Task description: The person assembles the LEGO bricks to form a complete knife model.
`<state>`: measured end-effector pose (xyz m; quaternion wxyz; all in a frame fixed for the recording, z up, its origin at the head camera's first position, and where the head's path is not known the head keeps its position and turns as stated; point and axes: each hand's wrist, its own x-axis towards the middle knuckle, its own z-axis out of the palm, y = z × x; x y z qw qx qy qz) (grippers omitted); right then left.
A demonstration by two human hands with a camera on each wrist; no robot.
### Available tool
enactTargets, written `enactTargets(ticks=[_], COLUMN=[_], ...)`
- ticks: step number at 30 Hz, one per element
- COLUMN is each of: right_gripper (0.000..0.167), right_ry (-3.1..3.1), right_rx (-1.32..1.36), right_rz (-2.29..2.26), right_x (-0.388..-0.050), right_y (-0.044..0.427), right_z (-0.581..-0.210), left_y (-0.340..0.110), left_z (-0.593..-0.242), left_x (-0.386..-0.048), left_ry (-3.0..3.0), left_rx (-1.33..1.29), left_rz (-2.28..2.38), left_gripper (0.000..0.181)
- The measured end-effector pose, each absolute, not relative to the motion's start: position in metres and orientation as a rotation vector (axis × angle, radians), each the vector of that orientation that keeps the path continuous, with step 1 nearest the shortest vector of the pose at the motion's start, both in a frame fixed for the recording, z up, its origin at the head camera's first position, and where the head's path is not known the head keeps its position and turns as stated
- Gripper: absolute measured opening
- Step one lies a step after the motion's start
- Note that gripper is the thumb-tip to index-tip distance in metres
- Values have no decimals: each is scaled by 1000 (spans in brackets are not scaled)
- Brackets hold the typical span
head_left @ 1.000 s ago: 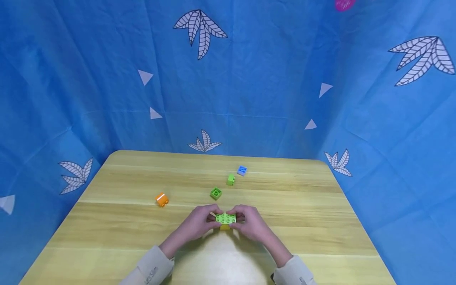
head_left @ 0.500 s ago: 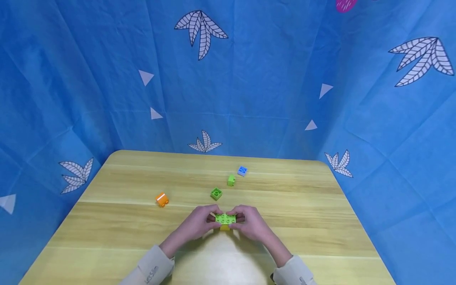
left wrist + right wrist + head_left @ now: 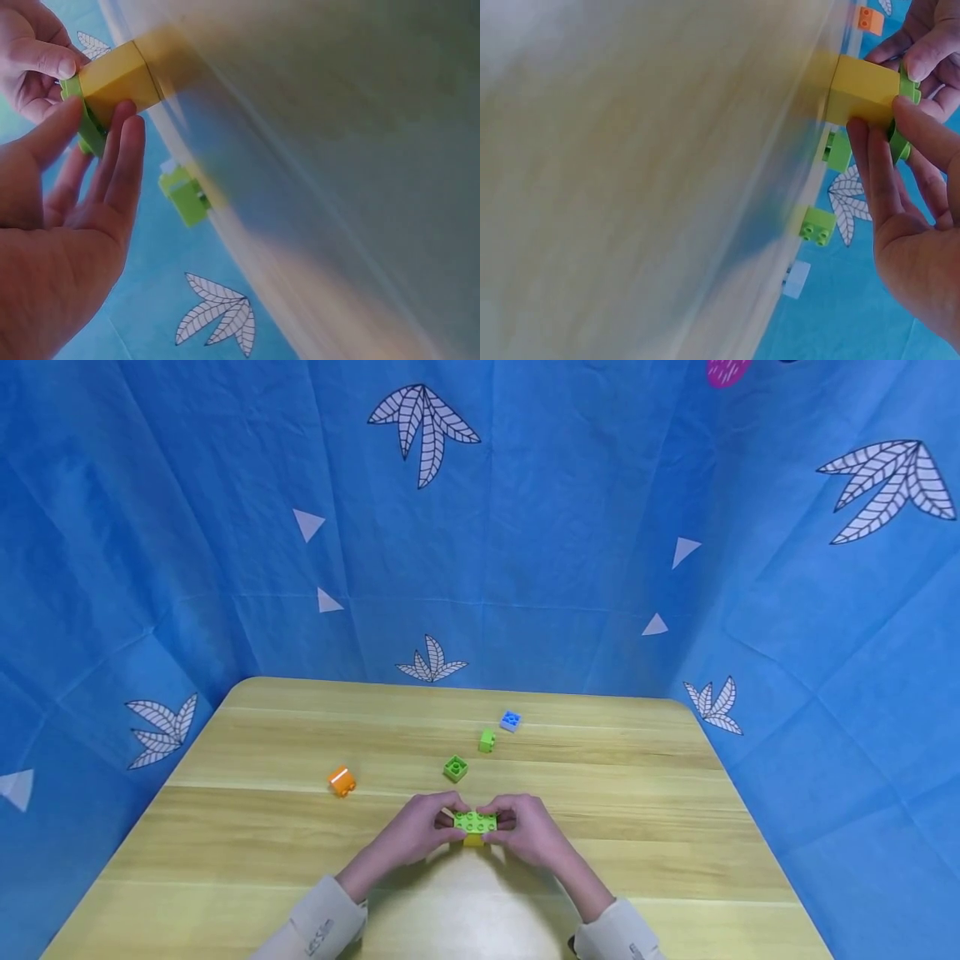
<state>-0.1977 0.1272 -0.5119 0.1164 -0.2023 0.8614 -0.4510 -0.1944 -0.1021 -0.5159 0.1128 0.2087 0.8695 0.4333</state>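
Note:
A long light-green brick (image 3: 475,822) with two rows of studs lies flat on top of a yellow block (image 3: 474,840), which stands on the table. My left hand (image 3: 422,832) pinches the green brick's left end between thumb and fingers. At its right end, my right hand (image 3: 528,832) grips it the same way. In the left wrist view the yellow block (image 3: 116,75) sits against the brick's underside, with fingertips close along its side. The right wrist view shows the green brick (image 3: 898,142) overhanging the yellow block (image 3: 862,91). Whether the two are fully joined cannot be told.
Beyond the hands lie an upturned green brick (image 3: 455,768), another green brick (image 3: 487,741) on its side and a blue brick (image 3: 511,721). An orange brick (image 3: 342,782) with a white stripe is to the left. A blue patterned curtain (image 3: 570,527) surrounds the wooden table (image 3: 637,827).

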Motion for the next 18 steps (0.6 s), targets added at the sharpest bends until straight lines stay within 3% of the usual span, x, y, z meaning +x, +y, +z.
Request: enactTargets(ticks=[18], right_gripper=[36], right_ry=[2505], right_rx=[-575], right_rz=[-1330], right_x=[-199], right_y=[129], right_z=[-512], left_y=[-101], left_z=[-515], left_x=[-192], left_ry=[2466], left_rx=[549], left_rz=[1385], left_gripper=[24])
